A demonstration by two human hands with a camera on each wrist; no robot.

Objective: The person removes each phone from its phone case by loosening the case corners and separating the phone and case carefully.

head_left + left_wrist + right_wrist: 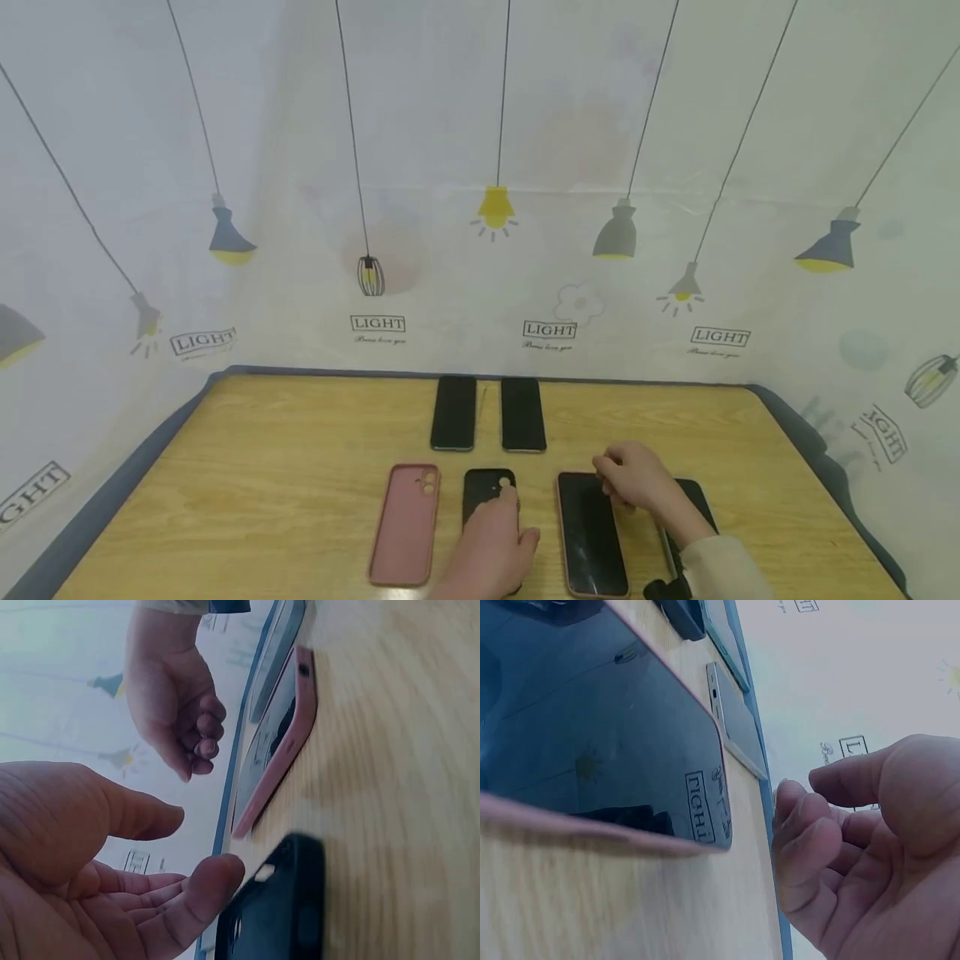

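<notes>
My left hand (491, 542) reaches over a black phone case (478, 492), its fingers by the case's top end. In the left wrist view, a fingertip is at the edge of the black case (281, 915), with the thumb apart; whether it touches is unclear. A phone in a pink case (592, 533) lies screen up to the right. Beside its upper right corner hovers my right hand (633, 477), fingers loosely curled and holding nothing. In the right wrist view, that hand (862, 855) is apart from the phone (607, 742).
A bare pink phone case (403, 525) lies at the left. Two dark phones, one left (453, 412) and one right (523, 414), lie near the table's back edge. Another dark phone (696, 500) is partly hidden under the right forearm. A printed curtain (450, 125) surrounds the wooden table (225, 492).
</notes>
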